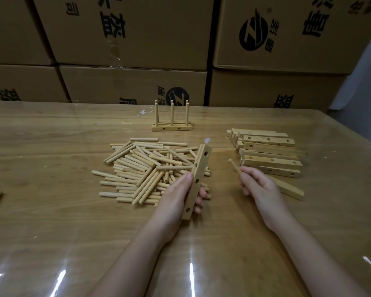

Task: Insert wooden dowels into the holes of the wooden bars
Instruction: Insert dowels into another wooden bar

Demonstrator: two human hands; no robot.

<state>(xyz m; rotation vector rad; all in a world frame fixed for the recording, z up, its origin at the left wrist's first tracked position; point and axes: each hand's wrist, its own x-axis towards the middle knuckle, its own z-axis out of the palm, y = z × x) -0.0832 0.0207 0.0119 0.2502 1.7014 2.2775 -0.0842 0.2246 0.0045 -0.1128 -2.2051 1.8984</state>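
In the head view, at centre frame, the left hand [176, 196] is gripping a wooden bar [201, 166] near its lower half and tilting it upright over the dowel pile [146, 168]. The bar looks light and stiff, and is best held clear of its holes. To its right, the right hand [259, 187] is pinching a dowel [234, 166] by its lower end, with the tip aiming toward the bar but not touching it.

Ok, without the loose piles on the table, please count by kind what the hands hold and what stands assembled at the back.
Bars: 2 (held bar in the left hand; base bar at the back)
Dowels: 4 (held dowel in the right hand; 3 upright dowels visible)
Total: 6
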